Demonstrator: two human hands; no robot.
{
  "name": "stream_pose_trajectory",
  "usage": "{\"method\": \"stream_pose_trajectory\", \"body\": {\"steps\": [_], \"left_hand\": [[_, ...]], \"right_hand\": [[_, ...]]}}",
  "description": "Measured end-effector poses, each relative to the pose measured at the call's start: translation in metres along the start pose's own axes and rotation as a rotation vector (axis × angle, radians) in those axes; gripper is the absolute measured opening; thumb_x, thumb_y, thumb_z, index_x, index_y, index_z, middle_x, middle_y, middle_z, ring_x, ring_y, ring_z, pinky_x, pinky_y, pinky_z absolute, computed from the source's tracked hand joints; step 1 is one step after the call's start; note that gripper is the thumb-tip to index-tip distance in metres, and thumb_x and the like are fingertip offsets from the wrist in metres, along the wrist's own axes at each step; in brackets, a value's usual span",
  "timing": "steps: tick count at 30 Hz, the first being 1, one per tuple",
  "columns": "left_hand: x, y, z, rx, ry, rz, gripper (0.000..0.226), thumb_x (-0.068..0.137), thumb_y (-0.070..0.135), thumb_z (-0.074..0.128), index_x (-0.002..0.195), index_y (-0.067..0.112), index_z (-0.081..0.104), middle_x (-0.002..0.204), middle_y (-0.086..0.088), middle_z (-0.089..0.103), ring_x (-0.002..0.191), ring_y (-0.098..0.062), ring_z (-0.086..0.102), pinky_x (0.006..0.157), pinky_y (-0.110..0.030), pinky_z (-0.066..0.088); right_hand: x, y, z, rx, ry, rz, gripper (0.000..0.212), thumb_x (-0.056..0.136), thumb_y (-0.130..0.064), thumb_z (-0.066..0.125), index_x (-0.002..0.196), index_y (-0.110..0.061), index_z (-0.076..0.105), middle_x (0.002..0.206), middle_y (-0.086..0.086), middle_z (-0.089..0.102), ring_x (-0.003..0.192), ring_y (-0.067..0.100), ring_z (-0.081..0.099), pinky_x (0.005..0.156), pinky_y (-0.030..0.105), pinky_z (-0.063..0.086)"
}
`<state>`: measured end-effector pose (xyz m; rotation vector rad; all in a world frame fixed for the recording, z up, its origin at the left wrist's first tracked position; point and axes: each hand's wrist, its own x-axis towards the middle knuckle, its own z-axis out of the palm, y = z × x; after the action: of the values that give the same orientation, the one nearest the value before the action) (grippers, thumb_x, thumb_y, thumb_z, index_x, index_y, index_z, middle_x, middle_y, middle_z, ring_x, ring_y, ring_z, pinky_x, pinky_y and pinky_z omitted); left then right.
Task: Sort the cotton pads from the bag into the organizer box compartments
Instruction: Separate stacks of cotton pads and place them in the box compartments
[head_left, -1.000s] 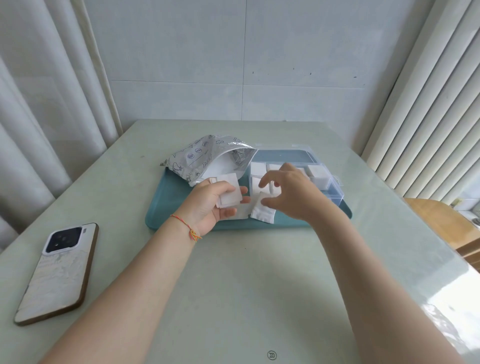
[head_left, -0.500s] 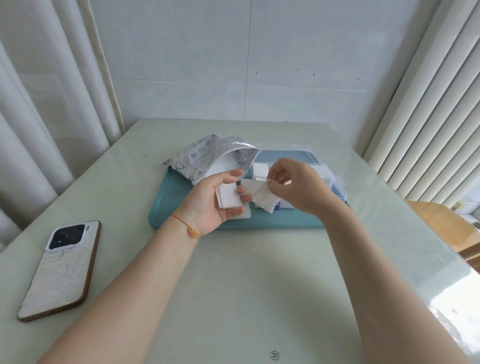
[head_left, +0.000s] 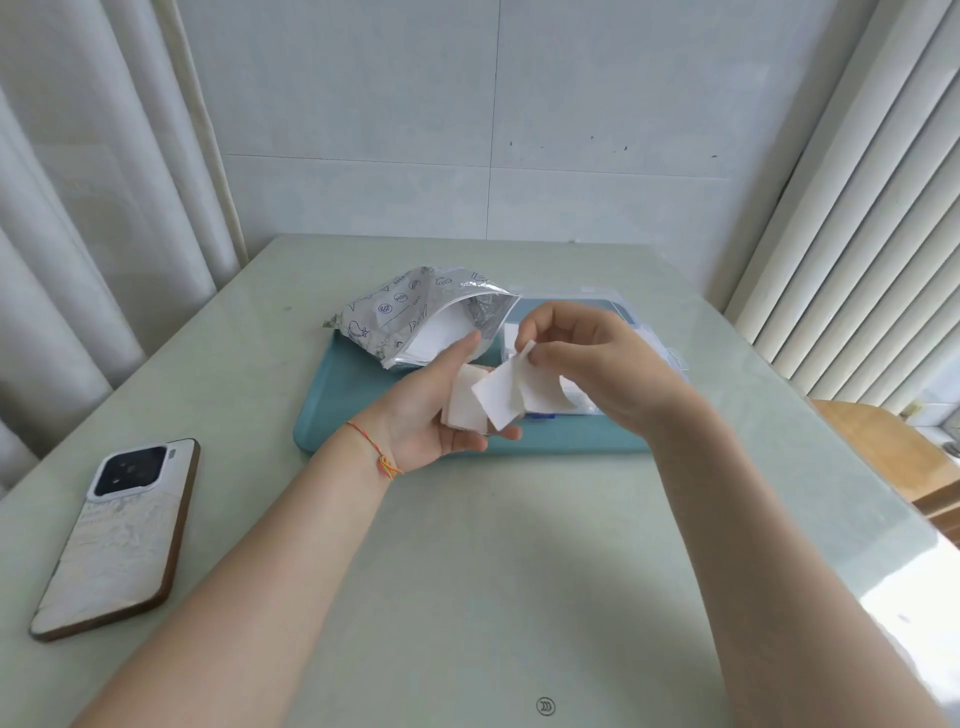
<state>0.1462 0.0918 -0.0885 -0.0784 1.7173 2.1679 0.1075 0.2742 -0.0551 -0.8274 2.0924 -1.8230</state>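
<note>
Nearest you, low in the frame, your two forearms reach in over the pale green table (head_left: 467, 571), and a phone (head_left: 117, 538) lies face down at the lower left, well apart from the work. At mid-frame your left hand (head_left: 431, 410) is palm up, fingers loosely curled under a small stack of cotton pads (head_left: 464, 402) that rests on them, with the thumb stretched up toward the bag. Just right of it, your right hand (head_left: 587, 364) has thumb and forefinger closed in a pinch on the top corner of a single pad (head_left: 501, 397), which hangs down from the fingertips and overlaps the front of the stack; whether it touches the stack cannot be told. By my reading you are in the middle of peeling one pad off the stack, so the step in hand is separating. The next move calls for carrying that pad to the right and back, over the organizer box (head_left: 618, 306), and letting go above a compartment. The box sits mostly hidden behind your right hand on the teal tray (head_left: 332, 415). Farther back, upper centre, the foil bag (head_left: 410, 312) lies open on the tray, more white showing in its mouth.
</note>
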Motion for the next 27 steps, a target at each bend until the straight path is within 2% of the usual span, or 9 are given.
{"method": "stream_pose_trajectory", "body": {"steps": [2,5,11,14,18,20,22,24,27], "left_hand": [[-0.001,-0.001,0.005,0.044,-0.101,-0.021,0.066,0.098,0.063,0.026,0.096,0.016,0.071,0.088,-0.013,0.07,0.071,-0.028,0.069,0.043,-0.024,0.044],[-0.002,-0.004,0.013,0.039,-0.186,-0.041,0.068,0.096,0.068,0.021,0.094,0.022,0.071,0.08,-0.013,0.065,0.063,-0.027,0.064,0.041,-0.024,0.04],[0.0,-0.007,0.014,0.066,-0.173,-0.058,0.071,0.094,0.072,0.017,0.09,0.023,0.067,0.072,-0.011,0.061,0.056,-0.024,0.06,0.042,-0.022,0.04],[0.001,-0.01,0.012,0.098,-0.179,-0.08,0.075,0.093,0.074,0.014,0.095,0.019,0.065,0.073,-0.012,0.061,0.057,-0.025,0.061,0.044,-0.023,0.045],[0.002,-0.01,0.013,0.056,-0.168,-0.085,0.07,0.091,0.076,0.015,0.09,0.027,0.065,0.067,-0.007,0.056,0.052,-0.021,0.053,0.041,-0.02,0.036],[0.003,-0.009,0.014,0.035,-0.144,-0.064,0.065,0.091,0.075,0.015,0.093,0.03,0.063,0.062,-0.003,0.053,0.049,-0.016,0.048,0.038,-0.018,0.029],[0.003,-0.009,0.013,0.019,-0.093,-0.053,0.067,0.092,0.074,0.019,0.097,0.021,0.059,0.061,-0.001,0.049,0.047,-0.013,0.045,0.035,-0.017,0.027],[0.006,-0.009,0.011,-0.014,-0.012,-0.041,0.066,0.092,0.073,0.027,0.094,0.015,0.06,0.063,-0.002,0.051,0.05,-0.013,0.049,0.036,-0.017,0.032],[0.007,-0.009,0.008,-0.108,0.055,-0.016,0.069,0.092,0.07,0.033,0.103,0.009,0.062,0.071,-0.005,0.063,0.061,-0.018,0.064,0.043,-0.019,0.047]], "right_hand": [[0.0,0.001,0.006,-0.073,-0.04,0.002,0.013,0.086,0.001,0.055,0.086,-0.009,0.063,0.076,0.006,0.065,0.065,0.027,0.057,0.059,0.035,0.043],[-0.001,0.0,0.013,-0.284,-0.03,0.027,0.018,0.088,0.0,0.055,0.086,-0.014,0.067,0.077,0.0,0.069,0.059,0.018,0.059,0.054,0.027,0.043],[-0.003,-0.005,0.02,-0.506,0.003,0.029,0.024,0.084,-0.005,0.054,0.08,-0.022,0.07,0.074,-0.015,0.066,0.061,-0.005,0.051,0.056,0.007,0.039],[-0.003,-0.003,0.02,-0.573,0.034,0.024,0.023,0.084,-0.005,0.053,0.08,-0.021,0.07,0.067,-0.025,0.061,0.062,-0.008,0.049,0.056,0.006,0.037],[-0.002,0.0,0.018,-0.601,0.034,-0.03,0.023,0.085,-0.005,0.058,0.083,-0.024,0.072,0.075,-0.019,0.063,0.064,-0.007,0.049,0.06,0.007,0.038],[0.001,0.002,0.016,-0.597,0.07,-0.063,0.023,0.086,-0.007,0.063,0.084,-0.028,0.072,0.078,-0.019,0.066,0.066,-0.006,0.05,0.061,0.008,0.039],[0.003,0.005,0.012,-0.564,0.111,-0.097,0.021,0.085,-0.007,0.067,0.083,-0.027,0.073,0.078,-0.017,0.069,0.066,-0.002,0.052,0.063,0.011,0.041],[0.004,0.006,0.006,-0.513,0.181,-0.115,0.021,0.085,-0.006,0.068,0.082,-0.027,0.072,0.076,-0.015,0.07,0.069,0.008,0.056,0.067,0.022,0.045],[0.003,0.001,-0.001,-0.154,0.209,-0.119,0.016,0.087,-0.004,0.069,0.083,-0.02,0.07,0.074,-0.005,0.069,0.067,0.014,0.057,0.06,0.029,0.044]]}}
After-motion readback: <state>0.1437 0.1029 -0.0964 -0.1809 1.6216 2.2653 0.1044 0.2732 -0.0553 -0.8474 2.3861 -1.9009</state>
